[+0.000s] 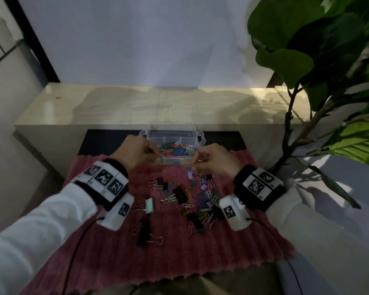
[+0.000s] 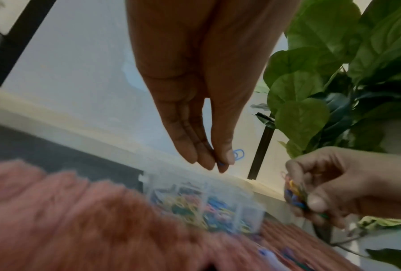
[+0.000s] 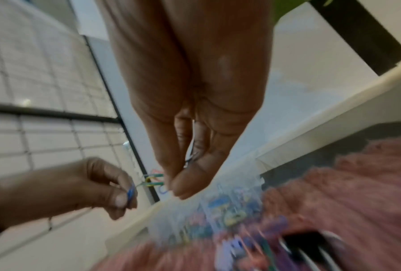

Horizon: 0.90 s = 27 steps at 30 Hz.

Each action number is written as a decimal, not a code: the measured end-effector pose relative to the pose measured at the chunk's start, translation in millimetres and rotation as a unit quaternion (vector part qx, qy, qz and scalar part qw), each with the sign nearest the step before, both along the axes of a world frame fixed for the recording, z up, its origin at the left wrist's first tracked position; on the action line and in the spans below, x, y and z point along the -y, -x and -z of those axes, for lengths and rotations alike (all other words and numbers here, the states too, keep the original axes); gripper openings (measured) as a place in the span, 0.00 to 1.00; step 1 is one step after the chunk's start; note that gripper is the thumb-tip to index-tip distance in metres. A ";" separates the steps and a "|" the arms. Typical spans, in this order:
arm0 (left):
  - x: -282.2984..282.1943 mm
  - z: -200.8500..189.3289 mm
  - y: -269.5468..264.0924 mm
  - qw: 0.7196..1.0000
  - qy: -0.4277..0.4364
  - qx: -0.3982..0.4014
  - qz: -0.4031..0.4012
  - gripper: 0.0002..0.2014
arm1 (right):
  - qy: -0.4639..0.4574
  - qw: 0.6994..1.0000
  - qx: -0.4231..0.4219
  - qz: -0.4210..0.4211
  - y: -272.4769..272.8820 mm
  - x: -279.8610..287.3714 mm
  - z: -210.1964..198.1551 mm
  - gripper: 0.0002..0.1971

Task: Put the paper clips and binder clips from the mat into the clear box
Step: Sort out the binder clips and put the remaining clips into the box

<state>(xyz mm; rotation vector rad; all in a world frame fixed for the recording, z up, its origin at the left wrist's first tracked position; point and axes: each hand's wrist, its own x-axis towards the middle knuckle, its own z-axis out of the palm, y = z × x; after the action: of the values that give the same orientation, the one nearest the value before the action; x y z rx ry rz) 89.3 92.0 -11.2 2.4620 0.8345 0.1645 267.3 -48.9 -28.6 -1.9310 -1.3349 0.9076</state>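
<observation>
A clear box [image 1: 197, 139] with coloured paper clips inside stands at the far edge of the pink mat [image 1: 107, 252]. My left hand [image 1: 156, 153] hovers at the box's near left corner and pinches a blue paper clip [image 2: 238, 155] between thumb and fingertips. My right hand [image 1: 195, 165] is at the box's near right corner, holding a bunch of coloured paper clips [image 2: 293, 194] [image 3: 154, 180]. Loose paper clips [image 1: 202, 201] and black binder clips [image 1: 179, 194] lie scattered on the mat below my right hand. A mint binder clip [image 1: 149, 206] and a lilac one [image 1: 190, 174] lie there too.
A pale raised ledge [image 1: 136, 105] runs behind the box against a white wall. A large leafy plant [image 1: 320, 50] stands at the right, its stem close to the mat's right edge. Cables [image 1: 77, 248] trail from both wrist cameras.
</observation>
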 end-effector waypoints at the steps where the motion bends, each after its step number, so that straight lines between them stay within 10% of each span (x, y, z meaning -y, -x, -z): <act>1: -6.8 -4.0 -4.1 1.000 -0.002 -0.002 -0.005 0.07 | -0.007 1.000 0.025 0.009 -4.6 -7.5 -4.5 0.06; 15: -26.6 6.3 -42.8 0.994 -0.035 -0.085 0.062 0.15 | 0.104 0.982 0.157 -0.006 -4.0 -90.1 -14.5 0.08; 23: 26.7 15.8 10.6 0.989 0.012 -0.036 0.140 0.09 | -0.070 0.986 0.139 -0.054 -12.5 -47.4 -17.5 0.07; 27: 66.8 30.3 20.6 0.967 0.053 -0.070 0.240 0.13 | -0.001 0.975 0.161 -0.156 -11.7 6.2 -8.6 0.06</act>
<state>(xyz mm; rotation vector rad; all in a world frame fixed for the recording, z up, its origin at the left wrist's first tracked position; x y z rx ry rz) 68.7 25.2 -41.5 2.5127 0.2711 -0.2250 279.0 -55.2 -20.1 -1.9577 -1.8670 0.7529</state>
